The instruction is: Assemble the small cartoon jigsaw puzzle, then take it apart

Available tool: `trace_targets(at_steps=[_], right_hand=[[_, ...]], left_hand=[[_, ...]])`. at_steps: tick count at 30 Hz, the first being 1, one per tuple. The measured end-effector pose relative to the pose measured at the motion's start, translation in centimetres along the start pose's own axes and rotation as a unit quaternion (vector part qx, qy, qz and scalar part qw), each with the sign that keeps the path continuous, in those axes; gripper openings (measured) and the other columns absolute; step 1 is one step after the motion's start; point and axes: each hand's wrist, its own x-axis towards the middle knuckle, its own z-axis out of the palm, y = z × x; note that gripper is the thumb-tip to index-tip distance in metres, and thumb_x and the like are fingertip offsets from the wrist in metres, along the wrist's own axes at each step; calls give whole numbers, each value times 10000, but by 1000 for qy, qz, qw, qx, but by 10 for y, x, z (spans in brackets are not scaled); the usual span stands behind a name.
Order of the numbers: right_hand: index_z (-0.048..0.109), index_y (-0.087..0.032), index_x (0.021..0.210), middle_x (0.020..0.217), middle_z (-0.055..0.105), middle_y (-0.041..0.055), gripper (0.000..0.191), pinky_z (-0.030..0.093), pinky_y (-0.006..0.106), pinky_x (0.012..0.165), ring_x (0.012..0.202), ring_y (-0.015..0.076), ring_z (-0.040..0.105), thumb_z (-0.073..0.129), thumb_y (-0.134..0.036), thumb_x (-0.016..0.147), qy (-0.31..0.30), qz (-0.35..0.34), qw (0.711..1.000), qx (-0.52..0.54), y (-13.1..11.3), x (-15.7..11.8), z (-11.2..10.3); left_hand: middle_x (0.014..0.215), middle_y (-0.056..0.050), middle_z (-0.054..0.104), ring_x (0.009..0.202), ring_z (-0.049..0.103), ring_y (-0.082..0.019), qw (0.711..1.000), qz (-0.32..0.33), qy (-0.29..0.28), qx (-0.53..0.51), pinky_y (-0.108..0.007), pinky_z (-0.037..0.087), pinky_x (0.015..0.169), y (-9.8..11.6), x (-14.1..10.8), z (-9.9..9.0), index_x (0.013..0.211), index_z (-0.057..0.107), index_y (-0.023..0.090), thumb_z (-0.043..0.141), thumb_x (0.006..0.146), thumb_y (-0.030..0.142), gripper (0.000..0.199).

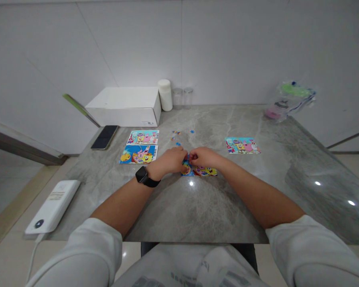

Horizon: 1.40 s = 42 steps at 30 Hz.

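A small colourful cartoon jigsaw puzzle (210, 172), partly covered by my hands, lies on the table in front of me. My left hand (174, 158) is closed at its left side, with the thumb on the blue part. Beside it, my right hand (206, 156) pinches at the upper edge, where a bit of a blue puzzle piece shows at the fingertips. Just beyond the hands lie several loose pieces, among them a blue puzzle piece (192, 131) and another blue piece (178, 144) near my left knuckles.
Two cartoon picture cards (143, 137) lie left, another picture card (243, 146) right. A phone (105, 137), white box (125, 107), white bottle (165, 95) and two clear jars (177, 99) stand behind. A plastic bag (290, 101) sits back right, a power bank (54, 205) front left.
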Motion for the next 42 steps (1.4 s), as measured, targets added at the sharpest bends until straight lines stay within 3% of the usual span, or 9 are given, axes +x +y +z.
trace_targets(at_steps=[11, 21, 30, 35, 42], right_hand=[[809, -243, 884, 892, 804, 63, 100, 415, 299, 666, 806, 219, 694, 728, -223, 830, 40, -3, 998, -42, -5, -2, 6], [792, -259, 817, 870, 790, 74, 64, 442, 317, 699, 800, 243, 701, 789, -199, 793, 48, -8, 999, -7, -4, 0, 11], [810, -248, 1002, 964, 817, 33, 146, 458, 268, 728, 879, 200, 732, 713, -233, 893, 14, 21, 998, -65, -13, -5, 2], [806, -233, 968, 937, 812, 27, 134, 468, 265, 742, 876, 192, 731, 706, -191, 889, 58, 23, 997, -46, -5, -4, -8], [796, -224, 919, 908, 801, 35, 93, 485, 282, 762, 826, 185, 704, 708, -223, 890, 164, 38, 986, 9, 11, 0, -24]], left_hand=[[1101, -129, 693, 963, 674, -317, 1000, 6, -2, 2, -387, 507, 800, -3, 2, 1, 1059, 738, 207, 817, 769, 414, 366], [1129, -125, 705, 993, 682, -302, 1000, 1, -10, 21, -366, 524, 814, -2, 3, 0, 1084, 742, 205, 835, 771, 403, 382], [1071, -101, 736, 998, 691, -250, 1000, -2, -20, 23, -340, 523, 860, -13, 13, 7, 1061, 782, 201, 596, 949, 276, 230], [1056, -85, 737, 956, 683, -245, 1000, -19, -2, 18, -333, 520, 815, -8, 13, 6, 1037, 791, 216, 679, 912, 374, 231], [1059, -78, 745, 952, 690, -246, 1000, -27, 1, 10, -334, 512, 803, -6, 12, 3, 1026, 800, 212, 700, 890, 323, 202]])
